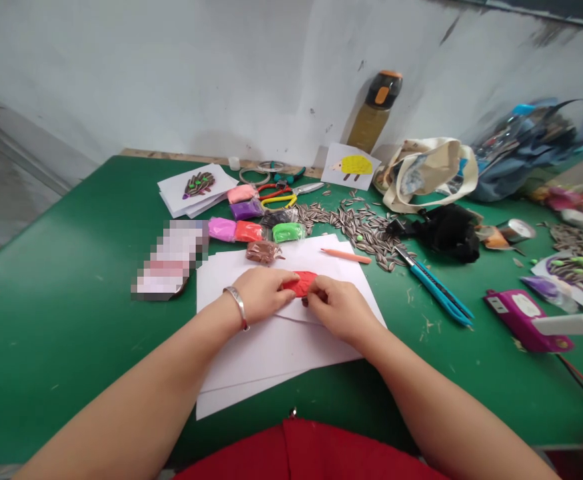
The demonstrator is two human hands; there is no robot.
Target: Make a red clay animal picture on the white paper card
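On the white paper (251,360) lies a flattened patch of red modelling clay (301,284). My left hand (262,291), with a silver bracelet at the wrist, rests at the patch's left side, thumb and fingers apart and lying on it and the paper. At the lower right edge of the clay, my right hand (340,307) has its fingers curled in a pinch. A small dark brown bit (305,301) shows at those fingertips, most of it hidden. Beyond my hands are a brown clay packet (264,253) and an orange pencil (346,256).
Packets of coloured clay, including a green one (288,232), lie behind the paper. Sunflower seeds (366,230) spread beside a blue utility knife (438,291). A phone-like blurred object (168,260) is left, a magenta device (526,320) right. A bottle (374,113) stands by the wall.
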